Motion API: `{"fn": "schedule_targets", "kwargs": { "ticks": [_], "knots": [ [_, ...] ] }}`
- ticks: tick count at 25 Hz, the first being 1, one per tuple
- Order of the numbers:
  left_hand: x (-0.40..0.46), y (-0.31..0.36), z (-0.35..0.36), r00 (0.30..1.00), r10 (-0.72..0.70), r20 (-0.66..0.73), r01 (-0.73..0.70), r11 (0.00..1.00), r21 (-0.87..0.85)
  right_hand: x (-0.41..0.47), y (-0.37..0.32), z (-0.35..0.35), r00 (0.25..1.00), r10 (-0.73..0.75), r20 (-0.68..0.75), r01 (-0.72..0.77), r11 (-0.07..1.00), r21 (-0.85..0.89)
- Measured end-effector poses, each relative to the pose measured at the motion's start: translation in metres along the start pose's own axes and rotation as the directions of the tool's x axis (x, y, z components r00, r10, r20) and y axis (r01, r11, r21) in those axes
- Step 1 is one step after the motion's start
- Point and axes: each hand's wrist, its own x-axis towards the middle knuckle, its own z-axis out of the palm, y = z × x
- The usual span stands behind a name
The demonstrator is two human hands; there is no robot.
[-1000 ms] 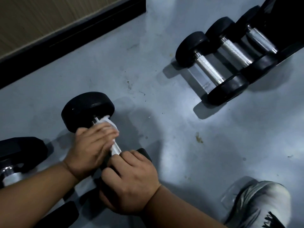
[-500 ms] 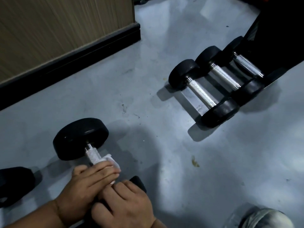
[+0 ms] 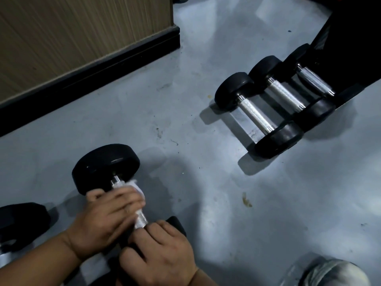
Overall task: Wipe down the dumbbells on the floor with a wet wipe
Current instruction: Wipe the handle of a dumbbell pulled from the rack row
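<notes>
**Dumbbell handle wipe, floor level**

Change since half a second ago: the left hand (image 3: pixel 105 221), with the white wet wipe (image 3: pixel 135 189), has slid up the knurled chrome handle toward the far head; a stretch of bare handle now shows beside the right hand (image 3: pixel 162 252).

Left hand: fingers curled round the handle, the wipe under them. Right hand: curled over the near black head.

Black round-headed dumbbell (image 3: pixel 106 165): lying on the floor, lower left.

Three black chrome-handled dumbbells (image 3: pixel 255 116): side by side, upper right, well apart.

Surface: grey smooth floor (image 3: pixel 185 100), scuffed, one brown stain. Wood-grain wall panel (image 3: pixel 72 38) with black skirting, upper left. Pale shoe (image 3: pixel 334 273), lower right.
</notes>
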Motion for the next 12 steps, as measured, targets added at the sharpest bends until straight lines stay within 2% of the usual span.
{"fn": "schedule_targets", "kwargs": {
  "ticks": [2, 3, 5, 7, 8, 11, 12],
  "knots": [
    [0.006, 0.001, 0.000, 0.989, -0.140, -0.049, 0.142, 0.989, 0.035, -0.019, 0.005, 0.041, 0.993, 0.076, -0.090, -0.087, 0.988, -0.125],
    [0.001, 0.006, 0.006, 0.986, -0.157, -0.061, 0.158, 0.987, 0.020, -0.021, -0.001, 0.045, 0.989, 0.012, -0.144, -0.040, 0.980, -0.193],
    [-0.009, 0.022, 0.017, 0.998, -0.059, -0.025, 0.058, 0.998, -0.028, -0.029, -0.013, 0.050, 0.984, -0.134, -0.118, 0.103, 0.966, -0.237],
    [-0.009, 0.015, 0.013, 0.997, 0.073, 0.012, -0.073, 0.997, -0.029, -0.031, -0.019, 0.051, 0.980, -0.174, -0.092, 0.153, 0.967, -0.202],
    [-0.005, 0.007, 0.010, 0.997, 0.074, 0.009, -0.074, 0.997, -0.001, -0.032, -0.020, 0.053, 0.978, -0.179, -0.103, 0.157, 0.969, -0.190],
    [0.004, -0.004, 0.002, 0.988, -0.121, -0.100, 0.126, 0.991, 0.045, -0.037, -0.028, 0.057, 0.980, -0.183, -0.075, 0.173, 0.977, -0.123],
    [0.001, 0.002, 0.008, 0.983, -0.135, -0.122, 0.142, 0.989, 0.046, -0.037, -0.028, 0.056, 0.978, -0.197, -0.076, 0.187, 0.975, -0.116]
  ]
}}
